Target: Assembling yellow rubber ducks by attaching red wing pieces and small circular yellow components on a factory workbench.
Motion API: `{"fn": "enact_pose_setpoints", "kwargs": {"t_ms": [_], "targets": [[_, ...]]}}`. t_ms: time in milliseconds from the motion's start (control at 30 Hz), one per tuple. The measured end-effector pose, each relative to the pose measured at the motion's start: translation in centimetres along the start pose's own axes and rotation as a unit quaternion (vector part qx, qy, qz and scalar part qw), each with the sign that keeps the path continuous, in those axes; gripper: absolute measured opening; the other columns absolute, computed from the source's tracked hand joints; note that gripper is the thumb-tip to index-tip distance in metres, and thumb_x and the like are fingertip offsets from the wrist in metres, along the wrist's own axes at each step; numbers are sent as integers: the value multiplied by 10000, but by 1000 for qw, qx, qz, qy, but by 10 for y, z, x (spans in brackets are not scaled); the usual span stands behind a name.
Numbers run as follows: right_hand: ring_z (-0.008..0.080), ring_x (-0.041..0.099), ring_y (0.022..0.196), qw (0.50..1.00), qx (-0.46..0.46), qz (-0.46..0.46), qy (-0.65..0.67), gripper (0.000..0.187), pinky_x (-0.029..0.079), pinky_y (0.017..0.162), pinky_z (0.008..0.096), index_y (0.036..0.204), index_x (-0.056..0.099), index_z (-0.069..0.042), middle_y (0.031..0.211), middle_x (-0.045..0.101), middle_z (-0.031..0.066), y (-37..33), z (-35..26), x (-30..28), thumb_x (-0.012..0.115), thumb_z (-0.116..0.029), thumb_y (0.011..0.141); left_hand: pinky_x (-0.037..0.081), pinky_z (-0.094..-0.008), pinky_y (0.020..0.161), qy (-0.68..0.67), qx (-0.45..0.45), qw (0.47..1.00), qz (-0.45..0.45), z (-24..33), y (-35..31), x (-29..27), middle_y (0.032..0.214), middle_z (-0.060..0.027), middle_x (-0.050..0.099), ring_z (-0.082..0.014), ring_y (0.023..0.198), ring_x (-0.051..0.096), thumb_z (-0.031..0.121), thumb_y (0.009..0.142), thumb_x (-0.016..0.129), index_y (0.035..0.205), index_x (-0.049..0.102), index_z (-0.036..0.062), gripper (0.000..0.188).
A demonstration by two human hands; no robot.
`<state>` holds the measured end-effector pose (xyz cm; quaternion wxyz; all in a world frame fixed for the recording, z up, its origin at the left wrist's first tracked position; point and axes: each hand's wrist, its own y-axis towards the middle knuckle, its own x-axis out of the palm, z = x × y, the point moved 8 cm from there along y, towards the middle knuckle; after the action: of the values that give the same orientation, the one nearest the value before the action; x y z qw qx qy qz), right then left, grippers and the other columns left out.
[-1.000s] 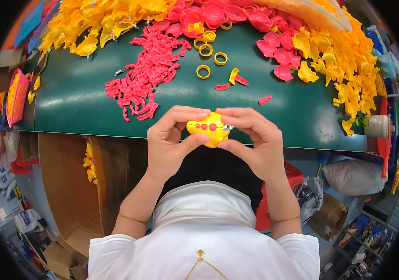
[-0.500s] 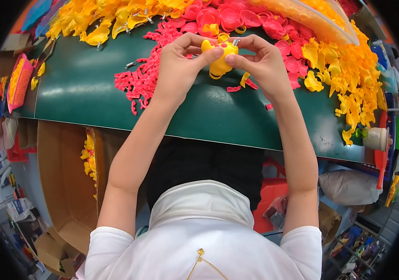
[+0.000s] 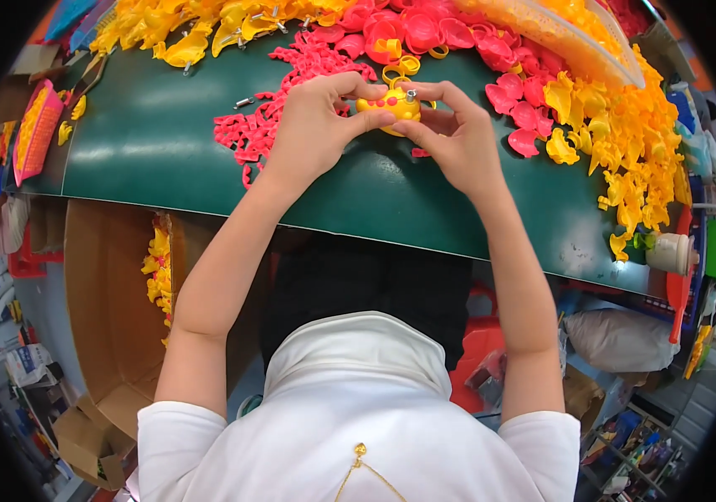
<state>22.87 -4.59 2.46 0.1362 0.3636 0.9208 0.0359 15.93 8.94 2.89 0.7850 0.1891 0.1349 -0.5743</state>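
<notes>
I hold a rounded yellow piece [image 3: 390,117] between my two hands, over the far half of the green worktop [image 3: 157,159] and well beyond its front edge. My left hand [image 3: 320,121] grips its left end, thumb on the near side and fingers on the far side. My right hand [image 3: 457,134] pinches its right end in the same manner, so both hands are closed on it, the tips of my two thumbs near each other. Pink spots show along its upper face, and a small silver part [image 3: 411,94] sticks up by my right fingertips.

Just beyond my fingers lie some yellow rings [image 3: 410,64]. A heap of pink strips [image 3: 312,65] spreads behind and to the left of my left hand, with a small metal cylinder [image 3: 244,103] beside it. Farther off sit the pink cups [image 3: 425,32], piled up, some lying loose to the right of my right hand. Yellow shells [image 3: 634,138] cover the right end, and more yellow parts [image 3: 182,50] lie at the far left.

A pink basket [image 3: 30,159] stands tilted at the left end. Below the front edge, to my left, is an open cardboard box [image 3: 99,284]; a red stool [image 3: 479,339] shows to the right of my waist.
</notes>
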Motion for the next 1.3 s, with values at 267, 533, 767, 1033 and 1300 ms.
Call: {"fn": "enact_pose_setpoints", "kwargs": {"t_ms": [267,533,767,1033,1300], "targets": [[159,638,1013,998,32,-22,43,266,526,867,270,1111,621,16,1169,632,118,4,1,-7,683,-36,858,484,-280,797,-47,66,995,53,4,-11,0,891,-106,705,-138,871,651,169,756,791,975,709,5,286],[243,611,1049,987,-72,58,129,58,507,876,335,885,620,43,1107,626,194,-58,-40,60,658,39,841,475,-255,814,-207,15,954,216,21,-111,-34,982,-114,689,-146,881,625,-31,783,728,926,675,-21,153],[278,605,962,978,-176,43,-105,121,466,870,364,884,699,-48,928,689,76,-34,-54,92,732,-87,774,481,-323,733,263,-11,888,377,3,-205,-155,904,-82,676,-205,795,598,39,821,685,860,696,35,41],[267,542,890,915,-116,99,-372,123,464,774,368,870,703,-72,842,609,68,37,-26,60,724,-155,781,493,-480,661,440,-363,820,32,-167,-274,-207,714,-256,603,-419,721,623,175,832,665,703,664,-19,232],[260,556,879,901,-200,119,-367,109,476,775,374,846,693,-67,866,620,68,37,-33,60,733,-124,762,472,-394,796,428,106,882,168,-15,-33,-162,935,-108,646,-318,905,572,141,801,661,886,680,50,126]]}}
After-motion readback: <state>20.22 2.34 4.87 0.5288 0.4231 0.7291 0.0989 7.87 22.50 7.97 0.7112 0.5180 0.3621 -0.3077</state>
